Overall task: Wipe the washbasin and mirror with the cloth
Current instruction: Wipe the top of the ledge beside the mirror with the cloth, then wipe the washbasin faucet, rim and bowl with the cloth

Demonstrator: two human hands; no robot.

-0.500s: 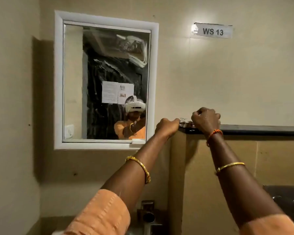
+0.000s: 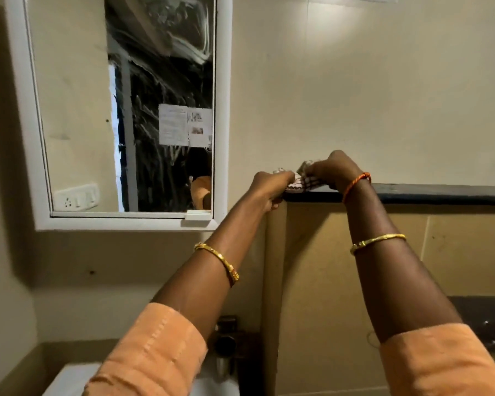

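A checked white-and-brown cloth [image 2: 300, 182] lies bunched at the left end of a dark ledge [image 2: 440, 192] on the wall. My left hand [image 2: 270, 187] grips its left side and my right hand [image 2: 336, 170] grips its right side, both arms stretched up. The mirror [image 2: 126, 110] in a white frame hangs on the wall to the left of my hands. The white washbasin [image 2: 69, 378] shows at the bottom edge, mostly hidden by my left sleeve.
A metal tap [image 2: 226, 344] sits on the wall above the basin. A dark holder [image 2: 489, 318] is mounted low on the right. A tiled partition runs under the ledge, its corner edge between my arms.
The view has moved closer and to the left of before. Both hands have closed in on the cloth, which now shows between them on the ledge end.
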